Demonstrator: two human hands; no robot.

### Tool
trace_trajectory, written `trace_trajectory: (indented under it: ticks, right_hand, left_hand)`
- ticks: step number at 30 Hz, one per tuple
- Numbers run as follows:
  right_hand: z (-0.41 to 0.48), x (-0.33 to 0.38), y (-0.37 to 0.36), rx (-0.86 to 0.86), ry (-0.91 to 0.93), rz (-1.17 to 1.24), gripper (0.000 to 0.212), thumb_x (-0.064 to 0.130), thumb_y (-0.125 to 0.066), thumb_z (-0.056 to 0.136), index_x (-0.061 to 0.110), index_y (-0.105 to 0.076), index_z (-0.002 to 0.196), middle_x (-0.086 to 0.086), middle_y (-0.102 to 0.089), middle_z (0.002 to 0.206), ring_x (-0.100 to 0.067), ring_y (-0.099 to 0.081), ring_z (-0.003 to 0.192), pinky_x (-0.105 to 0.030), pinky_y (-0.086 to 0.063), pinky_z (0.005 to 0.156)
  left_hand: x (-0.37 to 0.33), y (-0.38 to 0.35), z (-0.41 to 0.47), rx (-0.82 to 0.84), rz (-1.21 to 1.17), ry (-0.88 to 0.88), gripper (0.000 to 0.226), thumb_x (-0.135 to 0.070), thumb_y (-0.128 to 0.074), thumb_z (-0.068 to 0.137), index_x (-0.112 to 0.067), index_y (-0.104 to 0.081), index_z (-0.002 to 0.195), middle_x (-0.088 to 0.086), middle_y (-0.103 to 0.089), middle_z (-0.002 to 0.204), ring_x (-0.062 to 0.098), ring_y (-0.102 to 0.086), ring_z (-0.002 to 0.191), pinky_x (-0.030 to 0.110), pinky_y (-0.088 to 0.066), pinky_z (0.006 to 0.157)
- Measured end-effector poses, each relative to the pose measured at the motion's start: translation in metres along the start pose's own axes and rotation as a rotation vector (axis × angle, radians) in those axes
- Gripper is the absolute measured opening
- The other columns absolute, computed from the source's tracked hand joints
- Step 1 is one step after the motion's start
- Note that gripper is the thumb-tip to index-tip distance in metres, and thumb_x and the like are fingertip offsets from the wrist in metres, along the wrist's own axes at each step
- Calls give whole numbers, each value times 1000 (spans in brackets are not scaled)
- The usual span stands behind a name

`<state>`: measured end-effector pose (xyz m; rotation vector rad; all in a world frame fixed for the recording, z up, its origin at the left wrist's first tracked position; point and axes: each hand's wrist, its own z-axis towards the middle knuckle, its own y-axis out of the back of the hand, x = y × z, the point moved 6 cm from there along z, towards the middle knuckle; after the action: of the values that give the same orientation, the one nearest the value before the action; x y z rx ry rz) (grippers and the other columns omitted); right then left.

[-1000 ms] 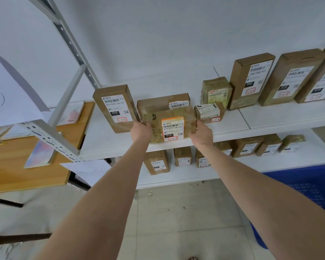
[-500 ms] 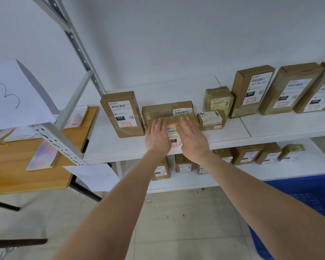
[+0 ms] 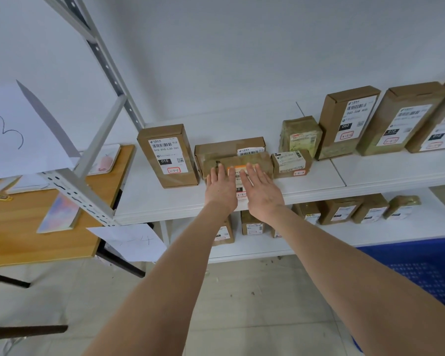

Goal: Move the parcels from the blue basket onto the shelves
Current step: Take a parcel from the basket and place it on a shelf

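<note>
Parcel (image 3: 258, 159) upright on upper shelf (image 3: 159, 204), against long box (image 3: 226, 148), between tall box (image 3: 168, 155) and small box (image 3: 291, 163), left hand (image 3: 221, 189) and right hand (image 3: 263, 191) pressing flat, each grip wide, blue basket (image 3: 411, 273) lower right.

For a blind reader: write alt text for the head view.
The left hand and right hand press flat against a taped parcel on the upper shelf, between an upright box and a small box. More parcels line the lower shelf; blue basket at lower right.
</note>
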<state>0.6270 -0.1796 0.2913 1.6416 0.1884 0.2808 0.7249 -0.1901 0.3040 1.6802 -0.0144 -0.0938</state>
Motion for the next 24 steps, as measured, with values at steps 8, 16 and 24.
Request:
trace_trajectory:
  ticks: [8,16,24]
  right_hand:
    - [11,-4,2,9,-5,17,77,10,-42,98,14,12,153,-8,23,159,-25,19,147,-35,4,119]
    - [22,-8,5,14,-18,29,81,4,-45,96,15,12,153,-7,24,159,-24,20,147,-35,4,119]
    - [31,-13,6,16,-24,49,83,3,-46,96,18,13,153,-4,25,158,-21,22,146,-35,2,119]
  left_hand:
    - [0,1,12,11,10,-18,79,-6,-51,91,-14,-1,152,15,7,159,34,6,146,42,-4,119]
    - [-1,3,25,22,22,-22,80,-6,-51,92,-15,1,152,15,8,159,35,7,146,43,-4,118]
    - [-2,5,34,15,35,-4,80,-7,-51,92,-14,1,152,14,7,159,34,6,146,43,-5,120]
